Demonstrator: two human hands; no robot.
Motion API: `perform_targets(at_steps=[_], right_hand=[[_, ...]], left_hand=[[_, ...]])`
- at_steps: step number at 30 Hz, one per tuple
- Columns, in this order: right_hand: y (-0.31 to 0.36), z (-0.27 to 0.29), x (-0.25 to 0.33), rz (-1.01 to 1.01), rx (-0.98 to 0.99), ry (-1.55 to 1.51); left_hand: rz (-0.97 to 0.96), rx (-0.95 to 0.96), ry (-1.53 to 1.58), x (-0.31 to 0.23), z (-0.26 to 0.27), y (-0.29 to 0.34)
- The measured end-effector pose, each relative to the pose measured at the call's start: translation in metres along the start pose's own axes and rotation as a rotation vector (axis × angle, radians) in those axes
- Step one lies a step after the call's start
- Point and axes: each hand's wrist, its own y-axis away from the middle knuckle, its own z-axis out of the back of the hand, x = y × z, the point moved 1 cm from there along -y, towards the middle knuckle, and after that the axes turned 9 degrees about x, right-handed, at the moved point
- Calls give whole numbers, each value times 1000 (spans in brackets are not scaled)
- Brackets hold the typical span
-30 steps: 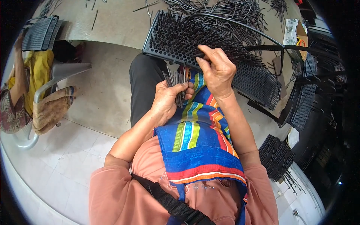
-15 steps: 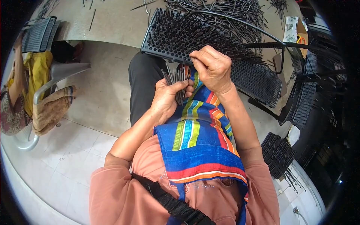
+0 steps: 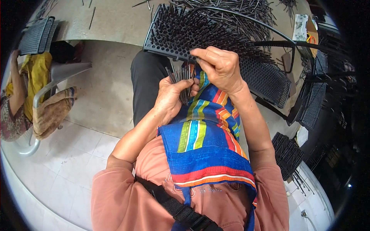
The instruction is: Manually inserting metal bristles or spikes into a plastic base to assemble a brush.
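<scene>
Thin dark metal rods (image 3: 180, 79), bunched, stand in the left hand (image 3: 169, 101), fisted around them just below the black perforated plastic tray (image 3: 266, 79) bristling with spikes. The right hand (image 3: 219, 67) pinches one rod at the tray's near edge.

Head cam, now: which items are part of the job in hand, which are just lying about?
In the job:
- left hand holding a bundle of thin dark rods
- right hand at the black perforated tray, partly filled with upright rods

Lying about:
- loose rod pile on the table
- empty tray, far left
- rod stack, lower right
</scene>
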Motion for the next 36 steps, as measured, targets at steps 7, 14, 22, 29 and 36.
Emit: perform_targets(at_steps=[7, 14, 22, 29, 36], right_hand=[[9, -4, 2, -210, -150, -36], [-6, -7, 10, -114, -86, 135], [0, -10, 2, -216, -239, 39], [3, -11, 2, -213, -127, 87], [29, -10, 18, -317, -191, 11]], left_hand=[[-4, -13, -8, 0, 3, 2], [-14, -9, 5, 0, 3, 2], [-14, -22, 4, -2, 7, 4], [-7, -17, 9, -1, 7, 2], [-24, 42, 3, -1, 2, 8]])
